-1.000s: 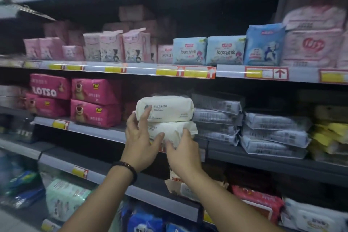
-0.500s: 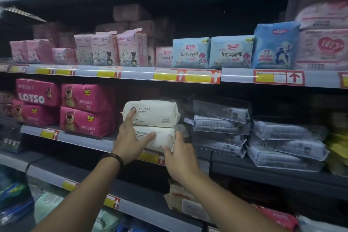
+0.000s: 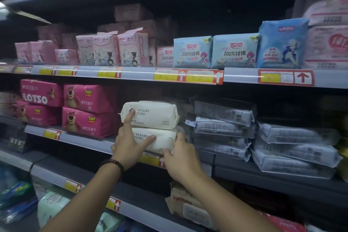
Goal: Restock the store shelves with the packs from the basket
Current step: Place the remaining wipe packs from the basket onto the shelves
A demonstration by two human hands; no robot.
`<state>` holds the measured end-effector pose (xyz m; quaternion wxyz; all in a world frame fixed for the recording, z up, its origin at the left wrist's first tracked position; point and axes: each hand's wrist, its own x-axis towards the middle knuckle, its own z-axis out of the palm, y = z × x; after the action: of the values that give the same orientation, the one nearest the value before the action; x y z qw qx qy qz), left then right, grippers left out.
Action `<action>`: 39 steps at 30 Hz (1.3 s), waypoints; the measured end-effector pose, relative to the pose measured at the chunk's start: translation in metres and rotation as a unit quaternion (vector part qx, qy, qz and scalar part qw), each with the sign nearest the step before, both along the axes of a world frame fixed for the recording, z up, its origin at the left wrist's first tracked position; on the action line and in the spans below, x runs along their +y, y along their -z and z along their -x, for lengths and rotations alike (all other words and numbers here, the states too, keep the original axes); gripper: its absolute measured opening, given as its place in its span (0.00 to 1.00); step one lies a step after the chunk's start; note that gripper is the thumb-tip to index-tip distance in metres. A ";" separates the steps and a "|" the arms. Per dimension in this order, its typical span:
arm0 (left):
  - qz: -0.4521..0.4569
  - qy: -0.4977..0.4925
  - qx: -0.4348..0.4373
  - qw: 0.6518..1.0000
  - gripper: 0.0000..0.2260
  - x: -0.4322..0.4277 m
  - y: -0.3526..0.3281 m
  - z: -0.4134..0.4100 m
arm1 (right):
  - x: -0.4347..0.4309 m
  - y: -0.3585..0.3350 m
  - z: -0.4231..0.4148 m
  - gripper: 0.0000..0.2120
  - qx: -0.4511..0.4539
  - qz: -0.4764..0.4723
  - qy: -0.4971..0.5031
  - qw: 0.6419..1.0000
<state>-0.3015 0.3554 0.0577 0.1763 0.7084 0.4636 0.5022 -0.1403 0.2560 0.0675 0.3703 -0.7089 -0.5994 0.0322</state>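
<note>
Two cream wet-wipe packs are stacked on the middle shelf [image 3: 79,138]. The upper pack [image 3: 154,115] lies flat on the lower pack [image 3: 162,139]. My left hand [image 3: 128,147] presses its straight index finger against the upper pack's left end, and its thumb lies across the lower pack's front. My right hand [image 3: 180,158] grips the lower pack's right front corner, thumb beneath it. The basket is out of view.
Pink Lotso packs [image 3: 88,111] stand directly left of the cream stack, and grey plastic-wrapped packs [image 3: 224,128] are stacked directly right. The shelf above carries pink and blue packs [image 3: 192,52]. A tan pack [image 3: 186,207] sits on the lower shelf under my right arm.
The lower cream pack, held tilted at the shelf edge before, now lies flat and further in under the upper pack. Both hands followed it forward.
</note>
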 end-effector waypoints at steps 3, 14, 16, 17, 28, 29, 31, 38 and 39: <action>0.000 -0.025 0.010 1.000 0.47 -0.005 0.002 -0.008 | -0.006 0.002 -0.004 0.22 0.027 0.000 -0.010 1.000; -0.021 0.020 -0.026 0.999 0.46 -0.010 -0.003 -0.018 | -0.019 -0.003 -0.016 0.29 0.062 -0.019 -0.009 0.998; -0.031 0.037 -0.045 0.998 0.49 -0.007 -0.007 -0.016 | -0.018 -0.009 -0.018 0.36 0.099 -0.037 -0.020 0.994; -0.021 0.047 -0.059 0.997 0.53 -0.005 -0.009 -0.015 | -0.017 -0.011 -0.018 0.39 0.117 -0.040 -0.037 0.992; -0.010 0.093 -0.037 0.995 0.53 -0.004 -0.007 -0.017 | -0.027 0.001 -0.019 0.47 0.155 -0.091 -0.115 0.977; -0.008 0.096 -0.026 0.995 0.54 -0.001 -0.008 -0.018 | -0.028 0.001 -0.018 0.51 0.150 -0.079 -0.122 0.978; -0.007 0.096 -0.006 0.995 0.57 0.000 -0.010 -0.021 | -0.025 0.001 -0.016 0.55 0.140 -0.062 -0.127 0.980; 0.012 0.077 -0.024 0.997 0.65 -0.001 -0.008 -0.026 | -0.016 0.004 -0.001 0.56 0.131 -0.042 -0.149 0.979; 0.014 0.071 -0.009 0.997 0.65 -0.001 -0.012 -0.027 | -0.015 0.004 -0.003 0.55 0.134 -0.046 -0.152 0.978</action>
<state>-0.2749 0.3541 0.0692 0.2251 0.7323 0.4176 0.4885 -0.1375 0.2405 0.0631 0.4707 -0.5809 -0.6456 0.1553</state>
